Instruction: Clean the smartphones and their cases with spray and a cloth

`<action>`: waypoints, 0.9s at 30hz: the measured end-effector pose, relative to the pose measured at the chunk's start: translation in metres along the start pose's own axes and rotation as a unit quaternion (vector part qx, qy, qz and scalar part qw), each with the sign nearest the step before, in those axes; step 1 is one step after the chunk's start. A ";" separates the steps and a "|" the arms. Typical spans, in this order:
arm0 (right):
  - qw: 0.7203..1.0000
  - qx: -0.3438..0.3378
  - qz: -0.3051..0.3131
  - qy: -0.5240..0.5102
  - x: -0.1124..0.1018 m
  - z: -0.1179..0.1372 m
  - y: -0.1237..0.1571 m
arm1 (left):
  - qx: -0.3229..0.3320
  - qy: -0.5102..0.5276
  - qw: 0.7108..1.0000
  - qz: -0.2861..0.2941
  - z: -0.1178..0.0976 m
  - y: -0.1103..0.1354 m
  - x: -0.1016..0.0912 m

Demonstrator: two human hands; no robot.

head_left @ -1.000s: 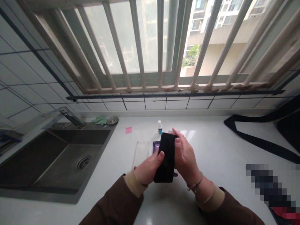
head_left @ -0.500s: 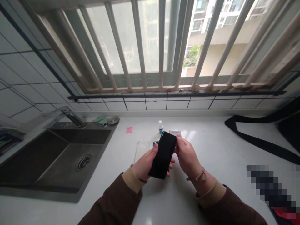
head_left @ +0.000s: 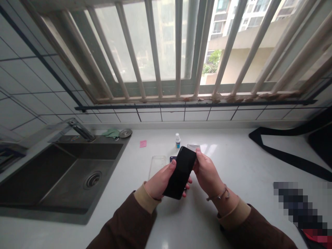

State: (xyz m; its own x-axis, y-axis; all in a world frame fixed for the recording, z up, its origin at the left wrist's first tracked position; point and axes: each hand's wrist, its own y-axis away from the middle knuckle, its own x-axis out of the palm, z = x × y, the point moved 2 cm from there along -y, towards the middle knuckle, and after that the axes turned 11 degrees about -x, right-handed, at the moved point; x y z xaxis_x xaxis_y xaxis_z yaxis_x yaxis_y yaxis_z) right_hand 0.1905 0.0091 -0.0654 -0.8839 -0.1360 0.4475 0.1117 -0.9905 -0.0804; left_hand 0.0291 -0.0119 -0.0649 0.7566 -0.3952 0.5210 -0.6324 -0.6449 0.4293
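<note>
A black phone (head_left: 180, 172) with a dark screen is held above the white counter (head_left: 233, 162), tilted to the right. My left hand (head_left: 160, 181) grips its lower left side, thumb on the edge. My right hand (head_left: 206, 173) pinches its upper right edge with the fingertips. Behind the phone lie a clear phone case (head_left: 156, 164), a second phone (head_left: 172, 158) mostly hidden, a small white dropper bottle (head_left: 177, 140) and a clear flat piece (head_left: 194, 147).
A dark sink (head_left: 64, 173) with a faucet (head_left: 80, 129) fills the left. A pink note (head_left: 143, 143), a green cloth (head_left: 111, 133) and a metal sink plug (head_left: 126, 132) lie near it. A black strap (head_left: 282, 155) crosses the right side of the counter.
The phone went from upright to tilted right. My right hand slid from covering its right side to pinching the upper right edge, and both hands moved slightly away from me.
</note>
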 end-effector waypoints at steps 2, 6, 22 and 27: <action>1.000 0.005 0.011 -0.011 0.001 0.000 0.001 | -0.001 -0.017 1.000 0.000 -0.001 0.001 -0.001; 0.999 0.029 0.008 -0.022 0.002 -0.002 0.000 | 0.009 -0.037 0.999 0.001 -0.002 0.002 0.000; 0.994 0.075 0.033 -0.074 0.001 0.000 -0.001 | 0.008 -0.056 0.998 0.021 -0.005 0.004 -0.003; 0.989 0.087 0.040 -0.110 0.000 0.002 0.000 | 0.000 -0.059 0.998 0.028 -0.005 0.007 -0.003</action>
State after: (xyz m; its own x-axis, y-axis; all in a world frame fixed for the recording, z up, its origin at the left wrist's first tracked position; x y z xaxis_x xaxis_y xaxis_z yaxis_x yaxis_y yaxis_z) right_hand 0.1918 0.0087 -0.0637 -0.7507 -0.1958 0.6310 0.2697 -0.9627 0.0222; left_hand 0.0216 -0.0114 -0.0597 0.7341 -0.5045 0.4544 -0.6744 -0.6197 0.4015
